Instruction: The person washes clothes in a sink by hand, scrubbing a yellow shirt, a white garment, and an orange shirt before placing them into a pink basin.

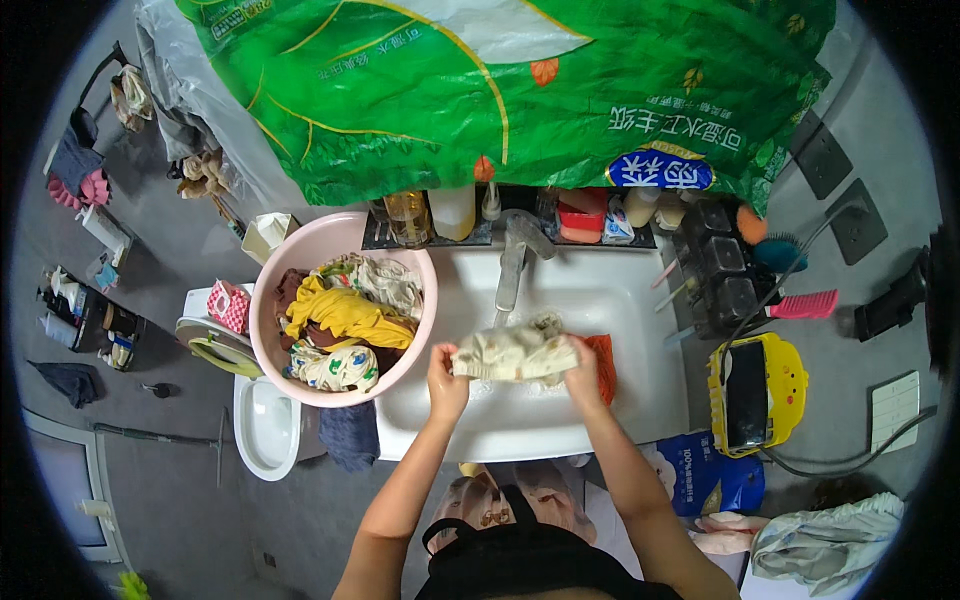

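Note:
A cream-coloured piece of clothing with a faint pattern [515, 357] is stretched between my two hands over the white sink [650, 410]. My left hand [449, 372] grips its left end, and my right hand [582, 372] grips the right end. Just beyond the cloth, the tap [510, 270] points down toward it, with water at its mouth. An orange-red cloth [604, 365] lies in the sink beside my right hand, partly hidden. To the left, a pink basin [259, 335] on the sink's edge holds a heap of clothes, with a yellow garment [345, 318] on top.
Bottles and a red box [581, 218] line the ledge behind the tap, under a large green plastic package [400, 100]. A black organizer [715, 265], a pink comb [805, 304] and a yellow-framed device [785, 395] are at right. A toilet [268, 425] stands at lower left.

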{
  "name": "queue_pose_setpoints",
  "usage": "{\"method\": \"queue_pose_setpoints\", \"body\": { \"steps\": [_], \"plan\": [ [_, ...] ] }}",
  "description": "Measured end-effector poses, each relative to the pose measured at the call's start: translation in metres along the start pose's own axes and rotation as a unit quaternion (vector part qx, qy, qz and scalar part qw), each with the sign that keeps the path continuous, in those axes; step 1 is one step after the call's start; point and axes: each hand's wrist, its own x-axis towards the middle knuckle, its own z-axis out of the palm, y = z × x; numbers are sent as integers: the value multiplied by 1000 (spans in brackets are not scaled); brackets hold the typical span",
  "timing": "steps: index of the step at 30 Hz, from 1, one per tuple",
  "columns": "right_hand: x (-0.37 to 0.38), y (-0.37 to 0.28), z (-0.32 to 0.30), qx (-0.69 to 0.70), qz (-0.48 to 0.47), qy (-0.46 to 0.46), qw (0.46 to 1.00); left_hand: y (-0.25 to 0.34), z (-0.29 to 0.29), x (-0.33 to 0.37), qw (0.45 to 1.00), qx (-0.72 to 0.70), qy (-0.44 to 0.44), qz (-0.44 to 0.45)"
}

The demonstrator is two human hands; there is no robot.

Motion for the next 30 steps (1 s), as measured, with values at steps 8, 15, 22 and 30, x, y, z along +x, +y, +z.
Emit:
{"method": "queue_pose_setpoints", "body": {
  "steps": [8,15,22,30],
  "plan": [
    [-28,120,-21,-308,146,-421,841,-127,-49,-29,811,402,-410,-111],
    [36,206,-22,-184,265,-54,945,-163,4,30,884,415,-176,-122],
    [49,211,38,-162,367,-121,908,-211,41,19,869,322,-108,-361],
    [68,146,28,27,216,-14,976,-136,-21,14,946,-156,173,-225]
  ]
}}
